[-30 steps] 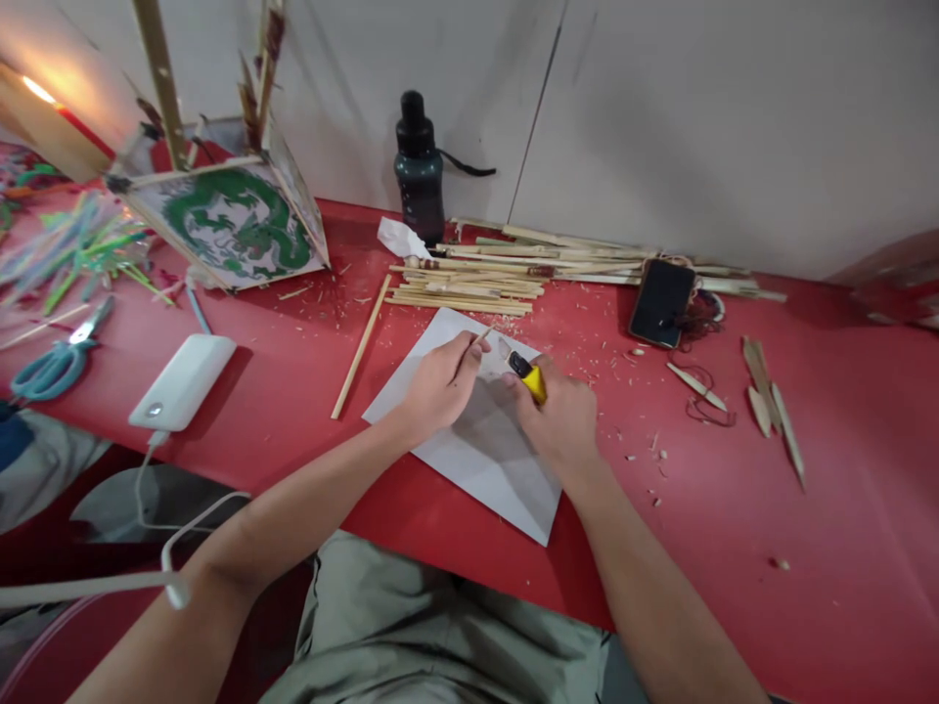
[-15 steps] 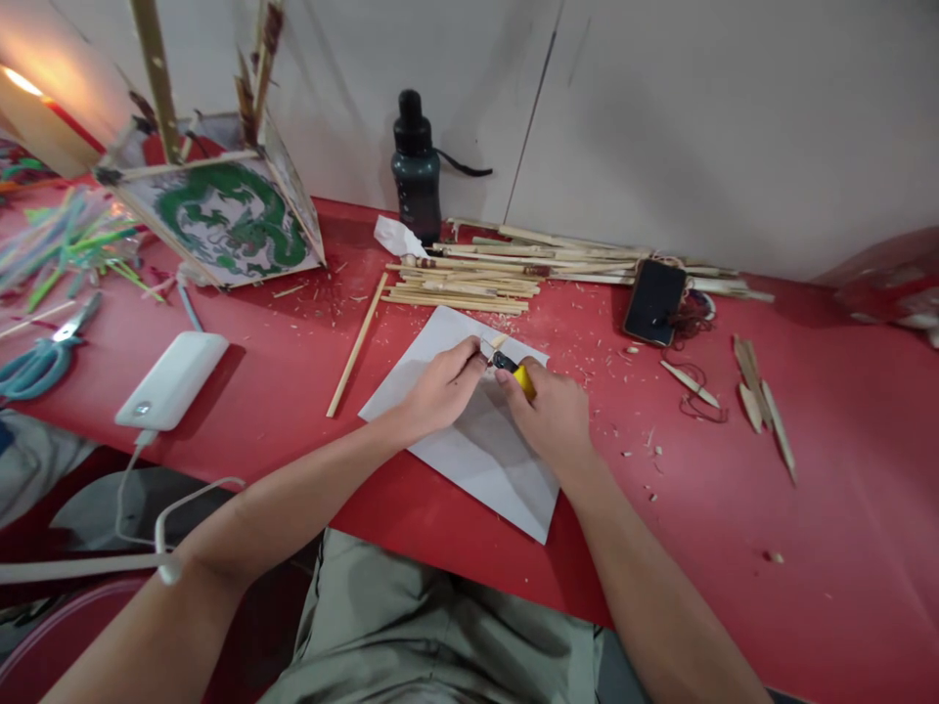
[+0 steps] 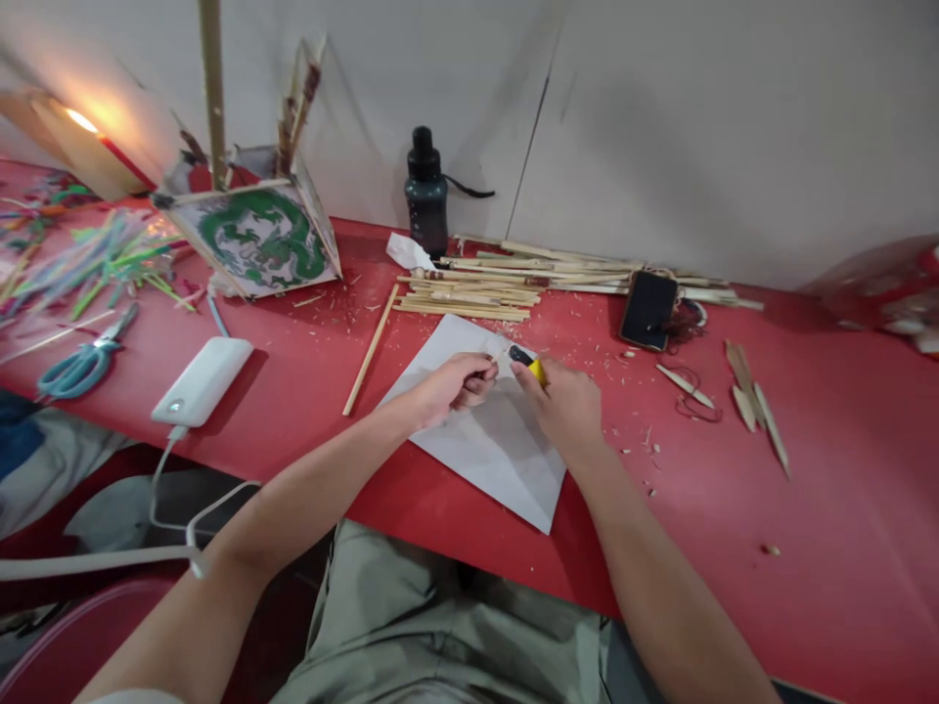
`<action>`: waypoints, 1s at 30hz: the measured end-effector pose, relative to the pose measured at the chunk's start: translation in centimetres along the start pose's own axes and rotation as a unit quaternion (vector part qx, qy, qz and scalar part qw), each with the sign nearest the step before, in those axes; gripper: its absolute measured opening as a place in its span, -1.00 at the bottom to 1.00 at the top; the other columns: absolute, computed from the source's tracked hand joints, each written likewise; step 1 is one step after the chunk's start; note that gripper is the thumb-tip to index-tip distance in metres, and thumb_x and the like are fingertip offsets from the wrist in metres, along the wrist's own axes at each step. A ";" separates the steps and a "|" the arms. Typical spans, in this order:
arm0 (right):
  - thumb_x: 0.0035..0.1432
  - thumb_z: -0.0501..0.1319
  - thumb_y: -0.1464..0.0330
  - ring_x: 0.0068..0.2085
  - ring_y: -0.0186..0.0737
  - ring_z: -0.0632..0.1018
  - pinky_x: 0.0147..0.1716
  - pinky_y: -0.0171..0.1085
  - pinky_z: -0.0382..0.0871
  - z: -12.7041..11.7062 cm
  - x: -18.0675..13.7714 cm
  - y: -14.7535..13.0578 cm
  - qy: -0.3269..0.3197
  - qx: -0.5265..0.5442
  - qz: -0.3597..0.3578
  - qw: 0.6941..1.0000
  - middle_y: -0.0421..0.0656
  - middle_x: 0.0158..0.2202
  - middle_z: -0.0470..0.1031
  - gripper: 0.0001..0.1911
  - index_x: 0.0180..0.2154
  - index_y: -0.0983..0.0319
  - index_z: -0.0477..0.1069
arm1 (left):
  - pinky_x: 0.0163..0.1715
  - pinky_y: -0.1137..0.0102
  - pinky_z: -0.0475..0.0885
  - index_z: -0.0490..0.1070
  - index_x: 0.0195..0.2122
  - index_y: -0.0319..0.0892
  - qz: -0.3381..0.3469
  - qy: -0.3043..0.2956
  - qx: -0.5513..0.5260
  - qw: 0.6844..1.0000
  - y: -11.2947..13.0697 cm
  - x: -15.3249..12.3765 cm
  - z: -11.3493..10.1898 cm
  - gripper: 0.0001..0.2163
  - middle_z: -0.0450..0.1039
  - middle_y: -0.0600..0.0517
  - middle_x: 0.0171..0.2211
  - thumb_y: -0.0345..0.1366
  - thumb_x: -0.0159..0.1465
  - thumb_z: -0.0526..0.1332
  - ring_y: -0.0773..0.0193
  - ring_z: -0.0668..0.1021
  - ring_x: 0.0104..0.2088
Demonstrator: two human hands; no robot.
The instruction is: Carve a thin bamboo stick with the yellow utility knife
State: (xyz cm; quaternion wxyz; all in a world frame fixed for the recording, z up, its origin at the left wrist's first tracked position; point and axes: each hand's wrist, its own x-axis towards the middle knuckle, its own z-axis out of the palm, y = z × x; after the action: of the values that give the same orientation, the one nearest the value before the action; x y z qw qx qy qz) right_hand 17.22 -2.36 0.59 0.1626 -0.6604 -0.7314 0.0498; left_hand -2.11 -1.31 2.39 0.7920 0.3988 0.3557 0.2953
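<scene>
My left hand [image 3: 456, 383] is closed in a pinch on a thin bamboo sliver whose tip pokes out toward the right. My right hand [image 3: 568, 411] is wrapped round a yellow and black utility knife [image 3: 529, 364], whose tip sits close to the sliver. Both hands hover over a white sheet of paper [image 3: 499, 455] lying on the red table [image 3: 770, 489]. Wood shavings are scattered around the paper.
A pile of bamboo sticks [image 3: 476, 288] lies behind the paper, one long stick [image 3: 371, 350] to its left. A dark bottle [image 3: 426, 191], a phone [image 3: 648, 309], a dragon lantern frame [image 3: 256, 230], a white power bank [image 3: 201, 381], scissors [image 3: 84, 357] and carved slivers [image 3: 755, 401] are around.
The camera has shifted a little, so everything sits further right in view. My hands stay together over the paper, with the knife tip still at the sliver.
</scene>
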 end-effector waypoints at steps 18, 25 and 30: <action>0.38 -0.22 -0.20 -0.50 -0.23 0.30 -0.45 -0.25 -0.07 0.1 0.0 0.2 -0.033 0.049 -0.040 0.997 -0.12 -0.51 0.43 -0.25 -0.29 0.21 0.46 | -0.40 0.42 0.13 0.22 -0.38 -0.15 0.229 0.129 0.302 0.916 -1.1 0.4 -1.0 -0.71 0.12 0.14 -0.47 -0.08 0.41 0.09 0.38 0.21 -0.45; 0.40 -0.19 -0.17 -0.50 -0.24 0.31 -0.45 -0.25 -0.08 0.3 -0.1 -0.1 -0.031 0.056 -0.050 0.997 -0.12 -0.52 0.43 -0.30 -0.30 0.20 0.43 | -0.35 0.38 0.19 0.25 -0.34 -0.14 0.209 0.127 0.428 0.870 -1.4 -0.3 -0.6 -0.72 0.28 0.09 -0.42 -0.08 0.44 0.04 0.33 0.34 -0.41; 0.40 -0.19 -0.17 -0.50 -0.24 0.30 -0.46 -0.25 -0.08 0.5 -0.2 -0.3 -0.033 0.054 -0.042 0.997 -0.12 -0.51 0.43 -0.30 -0.31 0.20 0.43 | -0.40 0.36 0.14 0.27 -0.31 -0.13 0.195 0.179 0.513 0.817 -0.9 -0.7 -0.4 -0.60 0.32 0.09 -0.48 0.09 0.46 -0.03 0.30 0.37 -0.47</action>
State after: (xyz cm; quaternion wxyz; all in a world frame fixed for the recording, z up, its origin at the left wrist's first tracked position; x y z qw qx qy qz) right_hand 16.83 -2.57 0.19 0.1757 -0.6173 -0.7598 0.1040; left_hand -2.64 -2.13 1.70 0.3212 0.7485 0.5054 0.2848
